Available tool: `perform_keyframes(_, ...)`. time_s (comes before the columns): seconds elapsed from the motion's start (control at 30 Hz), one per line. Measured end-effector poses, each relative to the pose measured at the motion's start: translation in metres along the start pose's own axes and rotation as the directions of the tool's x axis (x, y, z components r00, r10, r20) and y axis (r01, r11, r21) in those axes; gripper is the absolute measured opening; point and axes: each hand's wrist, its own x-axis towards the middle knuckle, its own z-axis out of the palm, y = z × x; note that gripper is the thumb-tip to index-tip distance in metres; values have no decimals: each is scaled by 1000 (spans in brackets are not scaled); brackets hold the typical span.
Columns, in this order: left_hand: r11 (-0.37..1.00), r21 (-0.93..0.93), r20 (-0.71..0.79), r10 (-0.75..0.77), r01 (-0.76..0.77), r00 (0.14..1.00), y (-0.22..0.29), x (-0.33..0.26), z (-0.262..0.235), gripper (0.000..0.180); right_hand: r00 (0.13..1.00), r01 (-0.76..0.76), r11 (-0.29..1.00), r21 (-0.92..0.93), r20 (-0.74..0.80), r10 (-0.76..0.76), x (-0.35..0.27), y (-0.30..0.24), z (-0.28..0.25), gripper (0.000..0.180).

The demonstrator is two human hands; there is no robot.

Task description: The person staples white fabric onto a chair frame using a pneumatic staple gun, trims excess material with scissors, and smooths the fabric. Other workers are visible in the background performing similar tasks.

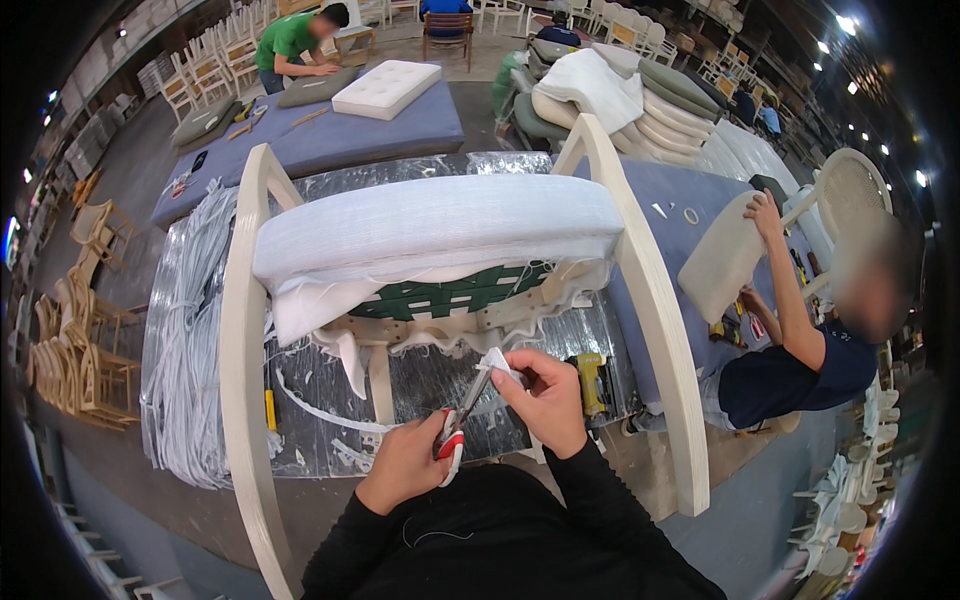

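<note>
My left hand [402,465] is closed round the red-and-white handles of a pair of scissors [452,440]. The blades point up toward a scrap of white fabric [494,362], pinched between the thumb and fingers of my right hand [550,398]. Whether the scrap still joins the chair's cloth I cannot tell. Before me a pale wooden chair frame [245,330] lies tipped on the table, its legs on both sides of my arms. Light fabric covers its padded seat [440,225]. Green webbing [430,298] shows underneath, with ragged cloth edges hanging around it.
A bundle of pale fabric strips [195,340] lies at the left. A yellow-green power tool [593,385] rests right of my hand, a yellow-handled tool [270,410] on the left. One person [800,375] handles a cushion at the right; another [290,50] works at the far table.
</note>
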Motion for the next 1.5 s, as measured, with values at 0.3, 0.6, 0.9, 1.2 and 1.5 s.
perform_keyframes(0.3, 994, -84, 69, -58, 64, 996, 2, -3, -13, 35, 998, 32, 999, -31, 57, -31, 5, -9, 9, 19)
perform_keyframes(0.6, 997, -70, -107, -43, 35, 993, -43, -35, -11, 25, 986, 18, 999, -27, 167, -13, 13, -15, 56, 18)
perform_keyframes(0.9, 735, -405, -436, -678, 544, 591, -214, -119, 16, 23, 970, -91, 994, 65, 233, 73, 24, -5, 88, 23)
perform_keyframes(1.2, 735, -446, -446, -677, 511, 585, -258, -117, -11, 19, 890, -203, 979, 20, 422, 176, 30, -13, 95, 23)
perform_keyframes(1.5, 790, -613, -333, -216, -37, 918, -6, 13, -69, 17, 861, -183, 983, 15, 485, 153, 15, -27, 69, 20)
